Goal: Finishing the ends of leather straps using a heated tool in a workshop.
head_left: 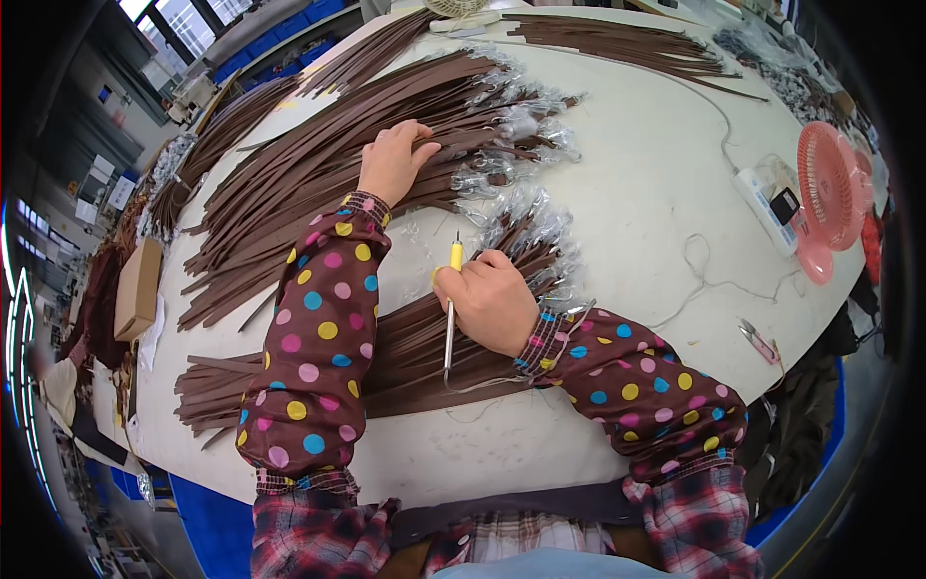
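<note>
My left hand [391,162] rests on a wide pile of long brown straps [318,154], thumb and fingers apart, palm down. Clear plastic wrapping [521,125] is bunched around the straps' right ends. Nearer to me, my right hand [490,301] is closed around a slim pen-shaped tool [449,338] with a yellow collar, a thin pointed metal tip facing away from me and a silver shaft. A thin cord seems to run from its lower end. Under the tool lies a second bundle of brown straps [415,347], its right end also in clear plastic.
On the right of the white table [637,193] stand a pink fan [831,183] and a white power strip [767,210] with trailing cords. Small thread snips [759,340] lie near the right edge. More straps [627,43] lie at the back; a cardboard box [139,289] stands left.
</note>
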Motion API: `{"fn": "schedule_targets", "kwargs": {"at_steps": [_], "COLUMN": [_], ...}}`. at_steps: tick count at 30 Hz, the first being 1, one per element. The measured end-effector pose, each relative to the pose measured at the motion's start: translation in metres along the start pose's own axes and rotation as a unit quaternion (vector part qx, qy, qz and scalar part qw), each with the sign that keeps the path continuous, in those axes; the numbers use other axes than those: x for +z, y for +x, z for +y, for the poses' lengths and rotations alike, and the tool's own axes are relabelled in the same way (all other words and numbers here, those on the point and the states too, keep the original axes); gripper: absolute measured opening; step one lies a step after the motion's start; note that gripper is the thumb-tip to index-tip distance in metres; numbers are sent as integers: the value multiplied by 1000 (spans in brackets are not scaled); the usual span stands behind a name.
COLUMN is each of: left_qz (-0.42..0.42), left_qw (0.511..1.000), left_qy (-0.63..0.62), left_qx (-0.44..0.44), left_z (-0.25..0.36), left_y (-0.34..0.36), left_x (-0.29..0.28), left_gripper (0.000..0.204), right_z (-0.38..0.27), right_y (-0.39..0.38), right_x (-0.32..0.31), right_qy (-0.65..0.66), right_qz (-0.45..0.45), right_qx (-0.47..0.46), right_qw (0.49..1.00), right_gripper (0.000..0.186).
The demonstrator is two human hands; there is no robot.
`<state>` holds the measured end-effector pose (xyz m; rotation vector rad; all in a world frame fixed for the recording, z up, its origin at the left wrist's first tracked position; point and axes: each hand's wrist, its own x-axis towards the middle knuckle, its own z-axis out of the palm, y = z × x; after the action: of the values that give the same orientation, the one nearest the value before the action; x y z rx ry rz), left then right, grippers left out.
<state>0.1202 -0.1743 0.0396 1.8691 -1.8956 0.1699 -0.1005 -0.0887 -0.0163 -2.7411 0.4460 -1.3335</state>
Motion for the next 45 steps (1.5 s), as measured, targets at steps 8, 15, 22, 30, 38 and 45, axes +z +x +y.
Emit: {"fn": "schedule_targets", "kwargs": {"at_steps": [8, 15, 22, 30, 38, 45], "left_qz": [-129, -251, -90, -59, -91, -36], "left_qw": [990, 962, 975, 972, 971, 962], "left_qy": [14, 105, 191, 219, 197, 240], "left_qx": [48, -24, -65, -61, -96, -122], "left_z": [-6, 63, -5, -58, -32, -29], "left_y": [-127, -303, -291, -245, -283, -293], "left_x": [-101, -130, -88, -74, -90, -98], "left_gripper": [52, 100, 80, 76, 81, 70], "right_z": [5, 2, 0, 18, 10, 24], "right_y": [5, 10, 8, -44, -57, -56], "right_x": [-3, -1, -26, -79, -77, -66], "right_qy": [1, -7, -8, 12, 49, 1], "right_qz": [-36, -40, -1, -64, -166, -120], "right_qx": [7, 20, 14, 69, 24, 32], "right_qw": [999, 999, 1000, 995, 985, 992], "right_gripper": [15, 15, 19, 31, 57, 43]}}
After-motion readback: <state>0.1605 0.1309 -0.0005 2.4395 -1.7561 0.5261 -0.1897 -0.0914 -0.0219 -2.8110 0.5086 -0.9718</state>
